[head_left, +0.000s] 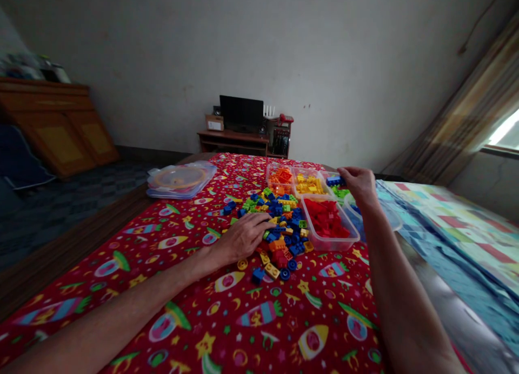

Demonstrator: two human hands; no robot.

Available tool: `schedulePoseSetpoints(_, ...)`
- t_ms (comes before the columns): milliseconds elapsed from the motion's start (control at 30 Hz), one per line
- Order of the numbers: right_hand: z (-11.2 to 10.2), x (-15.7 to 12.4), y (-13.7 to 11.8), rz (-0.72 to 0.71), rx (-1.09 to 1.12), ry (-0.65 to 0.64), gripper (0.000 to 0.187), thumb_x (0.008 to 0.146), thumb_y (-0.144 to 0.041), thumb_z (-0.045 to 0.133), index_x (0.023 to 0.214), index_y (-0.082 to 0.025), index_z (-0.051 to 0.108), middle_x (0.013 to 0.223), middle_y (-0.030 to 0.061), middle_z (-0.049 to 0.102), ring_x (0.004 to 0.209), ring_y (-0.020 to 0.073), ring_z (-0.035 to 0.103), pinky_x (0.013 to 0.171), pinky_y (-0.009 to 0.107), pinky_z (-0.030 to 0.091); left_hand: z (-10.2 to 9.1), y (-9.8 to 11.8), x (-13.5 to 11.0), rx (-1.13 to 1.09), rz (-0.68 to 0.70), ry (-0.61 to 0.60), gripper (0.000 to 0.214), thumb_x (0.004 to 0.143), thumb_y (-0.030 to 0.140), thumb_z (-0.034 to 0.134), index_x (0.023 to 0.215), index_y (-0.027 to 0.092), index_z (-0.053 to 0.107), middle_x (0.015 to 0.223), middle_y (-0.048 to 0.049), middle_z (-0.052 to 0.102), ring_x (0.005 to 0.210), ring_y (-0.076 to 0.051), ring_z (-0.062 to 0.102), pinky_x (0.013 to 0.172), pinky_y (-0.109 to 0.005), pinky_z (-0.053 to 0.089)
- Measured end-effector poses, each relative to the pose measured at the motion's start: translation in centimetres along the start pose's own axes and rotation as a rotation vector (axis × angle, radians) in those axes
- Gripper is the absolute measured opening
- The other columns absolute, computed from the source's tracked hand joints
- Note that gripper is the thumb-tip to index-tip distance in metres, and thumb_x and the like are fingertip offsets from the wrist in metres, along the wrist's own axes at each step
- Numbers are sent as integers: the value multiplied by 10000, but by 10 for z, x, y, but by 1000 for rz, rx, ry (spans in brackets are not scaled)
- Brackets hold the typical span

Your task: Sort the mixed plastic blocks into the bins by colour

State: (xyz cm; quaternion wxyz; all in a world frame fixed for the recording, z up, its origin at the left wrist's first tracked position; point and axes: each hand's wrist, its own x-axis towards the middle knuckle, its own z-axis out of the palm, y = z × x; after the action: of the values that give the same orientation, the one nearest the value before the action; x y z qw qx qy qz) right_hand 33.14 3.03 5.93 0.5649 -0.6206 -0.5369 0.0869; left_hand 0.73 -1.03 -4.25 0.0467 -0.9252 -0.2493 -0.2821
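My left hand [245, 236] lies palm down on the left side of a loose pile of building blocks [284, 206], its fingers stretched out over the pieces. The pile mixes blue, green, yellow, orange and red blocks. My right hand [360, 184] is over the far right containers, its fingers pinched at the end of a blue building block [334, 181]. Green blocks [339, 193] lie just below it. Nearer to me stands a clear container of red blocks [326, 220]. Behind it are containers of yellow blocks [308, 184] and orange blocks [280, 178]. My right forearm partly hides a container with blue pieces [357, 214].
A stack of plastic lids [180, 179] lies at the table's far left. The red patterned cloth [259, 336] covers the table. To the right is a bed with a checked cover [458, 212]. A monitor [241, 113] stands on a desk by the wall.
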Motion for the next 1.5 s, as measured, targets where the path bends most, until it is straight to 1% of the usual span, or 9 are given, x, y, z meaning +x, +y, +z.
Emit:
schedulePoseSetpoints(200, -58, -1, 16, -23, -540, 203, 350, 754, -316, 517, 931, -118, 745, 734, 112, 704, 710, 241, 665, 729, 380, 510, 0, -1, 0, -93, -80, 8, 357, 895, 164, 422, 1238, 188, 514, 1228, -104, 558, 1161, -230, 514, 1010, -409, 439)
schedulePoseSetpoints(367, -80, -6, 13, 102, -755, 93, 338, 747, -277, 517, 948, -128, 744, 755, 137, 702, 894, 312, 643, 778, 428, 473, 0, -2, 3, -145, -97, 23, 335, 900, 177, 418, 1223, 183, 506, 1193, -103, 564, 1142, -223, 524, 1006, -393, 434)
schedulePoseSetpoints(500, -55, -16, -14, -91, -552, 1, 317, 764, -260, 491, 919, -138, 739, 712, 82, 701, 761, 223, 654, 727, 334, 475, 1, -7, 3, -176, -129, 44, 322, 902, 186, 418, 1207, 155, 515, 1185, -116, 574, 1139, -220, 534, 997, -379, 440)
schedulePoseSetpoints(633, -3, -47, -46, -352, -342, -515, 245, 767, -202, 499, 827, -156, 732, 659, 24, 682, 598, 131, 594, 605, 243, 433, -2, -9, 4, -152, -191, 57, 293, 898, 239, 443, 1150, 147, 560, 1142, -121, 604, 1095, -233, 565, 956, -390, 464)
schedulePoseSetpoints(733, 35, -80, -57, -511, -435, -862, 206, 763, -128, 509, 734, -166, 710, 656, 9, 661, 582, 102, 549, 548, 211, 375, -7, -9, 6, -162, -235, 68, 285, 904, 274, 446, 1127, 153, 576, 1104, -108, 634, 1043, -226, 595, 920, -379, 482)
schedulePoseSetpoints(800, 54, -99, -56, -598, -534, -960, 165, 755, -119, 549, 778, -170, 704, 735, 25, 675, 648, 113, 566, 559, 209, 370, -11, -10, 8, -162, -252, 93, 279, 901, 284, 449, 1112, 163, 587, 1092, -97, 646, 1027, -226, 603, 911, -377, 485)
schedulePoseSetpoints(967, 68, -117, -46, -667, -645, -971, 198, 786, -138, 584, 956, -190, 671, 940, 69, 679, 877, 161, 600, 674, 223, 403, -17, -16, 10, -162, -263, 103, 230, 864, 249, 476, 1023, 183, 630, 1047, -74, 653, 993, -217, 607, 896, -356, 487)
schedulePoseSetpoints(1300, 57, -115, -58, -684, -671, -818, 217, 865, -271, 559, 1051, -179, 624, 1014, 98, 659, 914, 190, 586, 722, 262, 399, -29, -18, 14, -141, -198, 112, 138, 841, 237, 524, 858, 185, 650, 880, -48, 607, 866, -188, 593, 807, -316, 492)
schedulePoseSetpoints(1500, 89, -131, -48, -732, -624, -818, 228, 919, -216, 430, 1044, -178, 617, 955, 92, 664, 832, 164, 598, 642, 237, 372, -47, -40, 8, -128, -214, -189, 210, 797, 315, 591, 956, 208, 677, 896, -45, 630, 841, -200, 609, 788, -309, 492)
